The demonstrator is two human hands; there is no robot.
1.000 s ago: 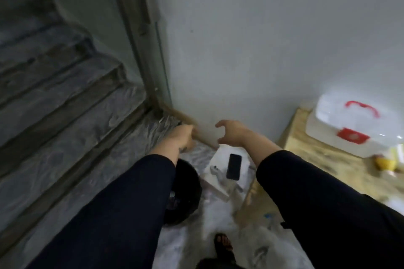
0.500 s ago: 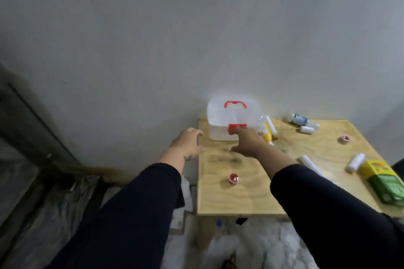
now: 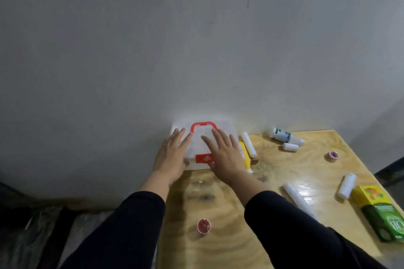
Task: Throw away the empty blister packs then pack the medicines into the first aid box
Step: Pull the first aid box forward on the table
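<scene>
Both hands are laid flat on the lid of the first aid box [image 3: 204, 137], fingers straight and spread; nothing is gripped, so each grip is fully open. The left hand [image 3: 172, 155] is placed on the box's left part, thumb down at the front left corner. The right hand [image 3: 223, 155] is placed on the box's right part, thumb near the red latch [image 3: 203, 158]. The red handle [image 3: 203, 126] is seen between the two hands, folded down on the lid. The box is set closed at the far left corner of the table [image 3: 273, 172], against the wall [image 3: 153, 50]. Just right of the box a yellow bottle [image 3: 244, 155] and a white tube [image 3: 248, 145] are lying, partly hidden by the right hand. Further right of the box, near the wall, a white bottle with green label [image 3: 282, 135] and a small white vial [image 3: 290, 147] are lying, then a small red-topped cap [image 3: 333, 155]. Right of the box and nearer, a long white tube [image 3: 295, 196], a white bottle [image 3: 347, 185] and a yellow-green carton [image 3: 380, 209] are seen. In front of the box, near the table's front edge, a second red cap [image 3: 204, 225] is standing. Both forearms are covered by dark sleeves [image 3: 135, 225].
</scene>
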